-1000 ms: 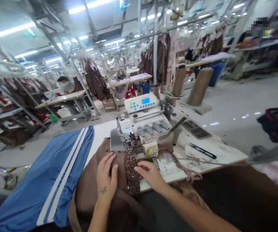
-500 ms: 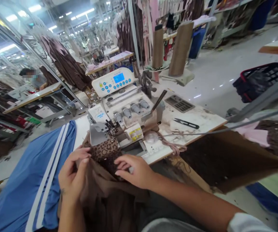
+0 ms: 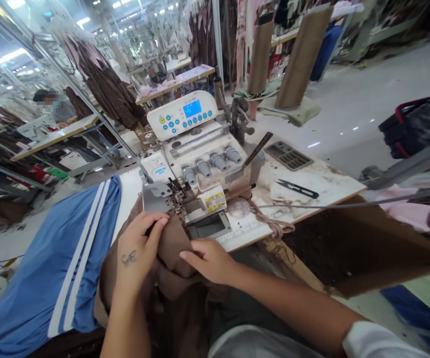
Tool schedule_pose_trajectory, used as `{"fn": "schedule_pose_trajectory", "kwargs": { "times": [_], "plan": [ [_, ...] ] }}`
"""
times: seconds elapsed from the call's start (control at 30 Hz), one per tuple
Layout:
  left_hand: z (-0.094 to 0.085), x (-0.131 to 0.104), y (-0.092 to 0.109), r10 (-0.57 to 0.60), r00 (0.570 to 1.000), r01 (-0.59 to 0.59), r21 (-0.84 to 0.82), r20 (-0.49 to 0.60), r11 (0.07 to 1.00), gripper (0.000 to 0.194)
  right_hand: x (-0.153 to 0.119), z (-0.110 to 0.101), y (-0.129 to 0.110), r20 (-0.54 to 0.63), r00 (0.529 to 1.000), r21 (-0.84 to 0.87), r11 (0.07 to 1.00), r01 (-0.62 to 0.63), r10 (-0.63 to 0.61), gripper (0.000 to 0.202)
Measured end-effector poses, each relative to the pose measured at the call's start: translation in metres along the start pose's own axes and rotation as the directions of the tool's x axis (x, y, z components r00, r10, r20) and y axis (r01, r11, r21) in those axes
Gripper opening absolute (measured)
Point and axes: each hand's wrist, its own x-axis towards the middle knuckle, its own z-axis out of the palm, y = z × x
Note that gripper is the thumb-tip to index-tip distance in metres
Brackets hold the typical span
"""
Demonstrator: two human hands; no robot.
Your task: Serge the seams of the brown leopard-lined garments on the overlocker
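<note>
Brown fabric (image 3: 175,243) lies bunched in front of the sewing machine (image 3: 200,164), its upper edge close to the needle area. My left hand (image 3: 142,243) pinches the fabric near its top left, fingertips beside the presser foot. At the fabric's right edge, my right hand (image 3: 211,261) grips it between thumb and fingers. The plain brown side faces up between the two hands, and the rest hangs down over my lap. The machine's panel shows a lit blue screen.
Blue fabric with white stripes (image 3: 84,248) drapes at the left. Black thread snips (image 3: 297,189) and a grey tray (image 3: 288,155) lie on the table's right side. An open cardboard box (image 3: 364,248) stands at the right. A person (image 3: 56,109) sits at another machine behind left.
The leopard-print piece no longer shows; plain brown fabric now covers that spot. My left hand has moved right and up toward the needle area, and my right hand has closed on the fabric's edge.
</note>
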Motion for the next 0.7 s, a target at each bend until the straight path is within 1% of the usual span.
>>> {"fn": "schedule_pose_trajectory", "kwargs": {
  "times": [0.13,0.33,0.43,0.5,0.6,0.67,0.7],
  "plan": [
    [0.0,0.003,-0.001,-0.043,0.999,0.043,-0.032,0.016,0.999,0.015,-0.007,-0.001,0.002,-0.002,1.0,-0.005,1.0,0.004,-0.004,0.045],
    [0.001,0.003,-0.001,-0.113,0.992,0.115,-0.034,0.052,0.993,0.018,-0.011,-0.002,0.01,0.046,0.998,0.016,0.999,0.041,-0.041,0.062],
    [0.003,0.004,-0.004,-0.147,0.987,0.151,-0.078,0.059,0.985,0.017,-0.011,-0.001,0.011,0.044,0.998,0.021,0.998,0.053,-0.054,0.067],
    [0.005,0.007,-0.006,-0.13,0.991,0.133,-0.082,0.042,0.988,0.014,-0.011,-0.001,0.011,0.038,0.998,0.013,0.998,0.056,-0.056,0.068],
    [0.01,0.013,-0.011,-0.107,0.993,0.106,-0.028,-0.042,0.994,0.011,-0.011,-0.002,0.01,0.038,0.998,-0.001,0.998,0.057,-0.057,0.068],
    [0.013,0.018,-0.013,-0.142,0.987,0.14,-0.035,-0.081,0.99,0.013,-0.011,-0.003,0.01,0.05,0.997,0.005,0.998,0.059,-0.059,0.068],
    [0.014,0.02,-0.014,-0.171,0.982,0.167,-0.058,-0.079,0.984,0.016,-0.011,-0.004,0.01,0.055,0.997,0.014,0.998,0.054,-0.055,0.068]
  ]
}}
